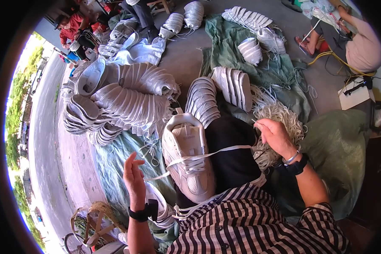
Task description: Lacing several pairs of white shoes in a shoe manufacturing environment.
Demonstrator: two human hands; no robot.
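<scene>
A beige and white sneaker (185,146) rests on my lap, over dark trousers (230,148), with its heel end away from me. A flat white shoelace (218,151) is threaded through its lower eyelets and stretches out to both sides. To the right of the shoe, my right hand (278,137) is raised in a pinch, a thin pale lace tip showing at its fingertips. My left hand (133,178) is left of the shoe, fingers stretched out and apart. The lace's left part runs to beside its palm; whether it touches cannot be seen.
A heap of loose laces (279,122) lies by my right hand. Nested stacks of shoe uppers (131,99) fill the ground ahead left; more lie on green sheeting (224,42). A woven basket (95,218) stands lower left. Other people sit at far left (74,31) and right (362,46).
</scene>
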